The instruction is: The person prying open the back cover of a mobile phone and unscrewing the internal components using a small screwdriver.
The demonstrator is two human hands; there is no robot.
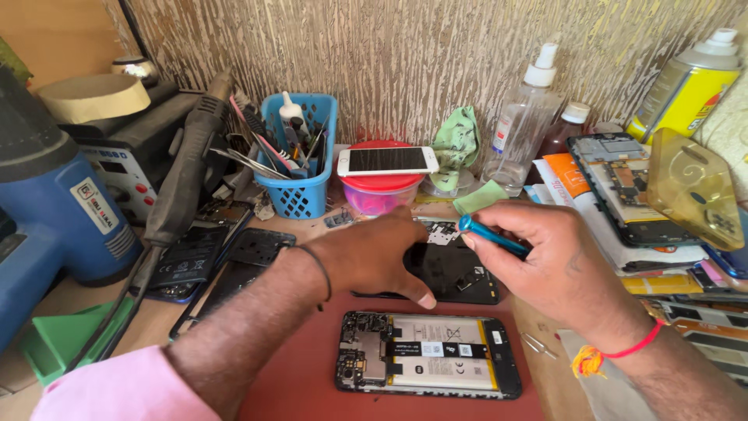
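My left hand [374, 257] rests palm down on a black phone back cover [452, 273] that lies on the bench, thumb pointing at the opened phone. My right hand [545, 261] grips a blue-handled screwdriver [492, 236], tip aimed down at that black cover. In front of both hands an opened phone [430, 365] lies on a red mat [296, 374], its battery and circuit board showing.
A blue basket of tools [300, 152], a white phone [387, 160] on a red-lidded tub, a spray bottle [523, 117], a yellow can [686, 86], a blue heat gun [47, 195], a soldering station [128, 160], and stacked phone parts [631, 187] crowd the bench.
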